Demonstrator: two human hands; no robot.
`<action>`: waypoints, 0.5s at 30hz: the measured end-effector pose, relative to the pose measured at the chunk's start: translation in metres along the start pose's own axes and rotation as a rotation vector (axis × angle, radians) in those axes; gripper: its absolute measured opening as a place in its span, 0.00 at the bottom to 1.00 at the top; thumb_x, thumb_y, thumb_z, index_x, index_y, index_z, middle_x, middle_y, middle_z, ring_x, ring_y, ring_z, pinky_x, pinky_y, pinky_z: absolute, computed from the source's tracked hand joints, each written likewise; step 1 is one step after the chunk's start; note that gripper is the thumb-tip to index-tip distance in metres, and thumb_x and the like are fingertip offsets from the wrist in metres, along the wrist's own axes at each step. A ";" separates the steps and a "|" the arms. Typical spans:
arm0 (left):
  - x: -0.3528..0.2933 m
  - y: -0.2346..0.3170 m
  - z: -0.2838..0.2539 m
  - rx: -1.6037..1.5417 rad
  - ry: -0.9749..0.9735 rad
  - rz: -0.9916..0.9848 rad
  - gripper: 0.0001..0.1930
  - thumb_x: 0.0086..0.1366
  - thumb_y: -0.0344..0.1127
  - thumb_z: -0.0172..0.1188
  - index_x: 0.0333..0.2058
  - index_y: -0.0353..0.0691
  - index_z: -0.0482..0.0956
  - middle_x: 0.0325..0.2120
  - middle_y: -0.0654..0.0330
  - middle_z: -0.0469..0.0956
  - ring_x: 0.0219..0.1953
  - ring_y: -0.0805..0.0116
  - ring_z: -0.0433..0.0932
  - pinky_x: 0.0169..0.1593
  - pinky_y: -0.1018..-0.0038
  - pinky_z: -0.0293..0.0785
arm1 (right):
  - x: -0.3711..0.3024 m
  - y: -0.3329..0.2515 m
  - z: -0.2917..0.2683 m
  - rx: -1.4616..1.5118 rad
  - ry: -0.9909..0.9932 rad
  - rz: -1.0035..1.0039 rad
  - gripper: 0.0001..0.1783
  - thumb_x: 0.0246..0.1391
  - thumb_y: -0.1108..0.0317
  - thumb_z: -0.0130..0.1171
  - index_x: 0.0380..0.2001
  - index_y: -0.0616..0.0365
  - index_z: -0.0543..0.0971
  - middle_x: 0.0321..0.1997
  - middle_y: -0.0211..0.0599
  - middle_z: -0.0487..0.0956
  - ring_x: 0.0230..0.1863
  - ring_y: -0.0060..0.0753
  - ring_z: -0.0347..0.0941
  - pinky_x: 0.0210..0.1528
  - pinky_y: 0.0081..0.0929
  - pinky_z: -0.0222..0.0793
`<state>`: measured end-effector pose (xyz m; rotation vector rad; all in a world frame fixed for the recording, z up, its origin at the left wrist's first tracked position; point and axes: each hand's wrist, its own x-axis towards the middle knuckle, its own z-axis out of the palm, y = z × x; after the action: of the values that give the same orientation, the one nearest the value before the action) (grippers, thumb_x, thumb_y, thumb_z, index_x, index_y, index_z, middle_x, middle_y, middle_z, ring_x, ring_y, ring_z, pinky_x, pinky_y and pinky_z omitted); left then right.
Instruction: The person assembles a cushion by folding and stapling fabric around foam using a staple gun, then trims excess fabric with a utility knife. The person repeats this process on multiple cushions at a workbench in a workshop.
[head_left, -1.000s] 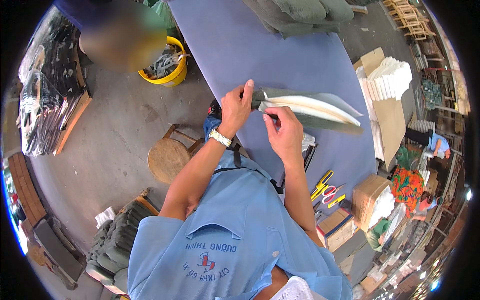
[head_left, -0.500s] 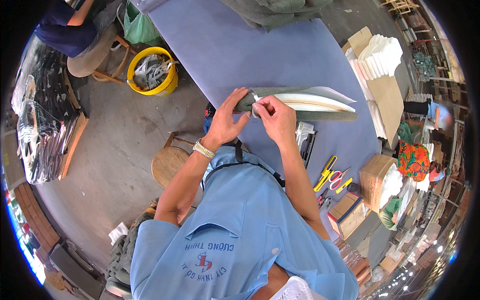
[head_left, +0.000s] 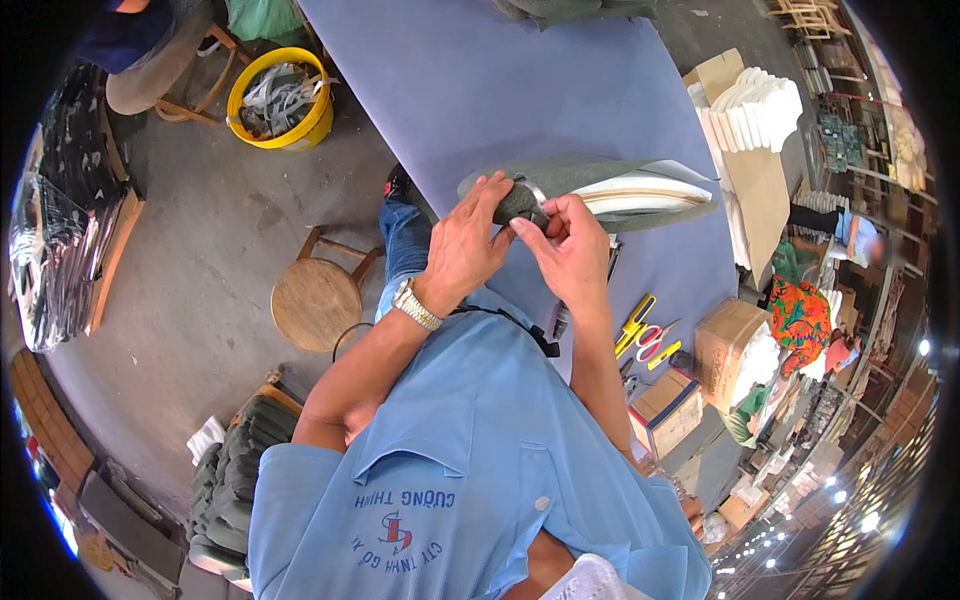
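**Curved white padded piece (head_left: 660, 186) in grey-green fabric (head_left: 585, 172) handled at blue-grey desk (head_left: 520, 90)**

The fabric-wrapped left end of the piece is covered by the fingers of the left hand (head_left: 466, 242); whether it is firmly gripped cannot be told. The fabric's edge just beside is pinched between thumb and fingers of the right hand (head_left: 574, 255). The piece is positioned near the desk's close edge. Farther right, red-and-white-handled metal scissors (head_left: 650, 343) are laid.

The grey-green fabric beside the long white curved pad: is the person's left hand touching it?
Touching. The head view shows the left hand's fingers laid over the left end of the grey-green fabric, with no gap visible.
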<state>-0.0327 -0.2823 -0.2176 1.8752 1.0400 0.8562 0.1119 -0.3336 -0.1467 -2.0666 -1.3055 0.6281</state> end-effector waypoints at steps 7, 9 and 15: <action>0.013 -0.015 -0.017 0.128 0.056 0.177 0.28 0.53 0.36 0.77 0.52 0.38 0.79 0.56 0.52 0.80 0.54 0.52 0.80 0.59 0.59 0.74 | 0.015 0.002 0.015 -0.062 -0.007 -0.077 0.14 0.63 0.60 0.64 0.31 0.60 0.77 0.25 0.42 0.77 0.26 0.44 0.74 0.32 0.39 0.69; 0.019 -0.020 -0.018 0.132 0.033 0.215 0.28 0.52 0.36 0.77 0.52 0.37 0.79 0.54 0.52 0.81 0.53 0.52 0.81 0.57 0.59 0.75 | 0.019 0.001 0.015 -0.060 -0.004 -0.107 0.15 0.64 0.60 0.63 0.30 0.61 0.77 0.25 0.43 0.77 0.27 0.45 0.74 0.32 0.40 0.68; 0.064 -0.010 -0.027 0.055 -0.046 0.294 0.26 0.54 0.33 0.76 0.53 0.36 0.81 0.52 0.51 0.83 0.46 0.50 0.85 0.47 0.62 0.84 | 0.047 -0.002 0.004 0.146 0.024 -0.050 0.17 0.65 0.62 0.61 0.26 0.63 0.75 0.21 0.39 0.72 0.22 0.37 0.67 0.28 0.36 0.62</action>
<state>-0.0315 -0.2137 -0.2032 2.1184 0.7776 0.9539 0.1265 -0.2886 -0.1515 -1.9125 -1.2556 0.6547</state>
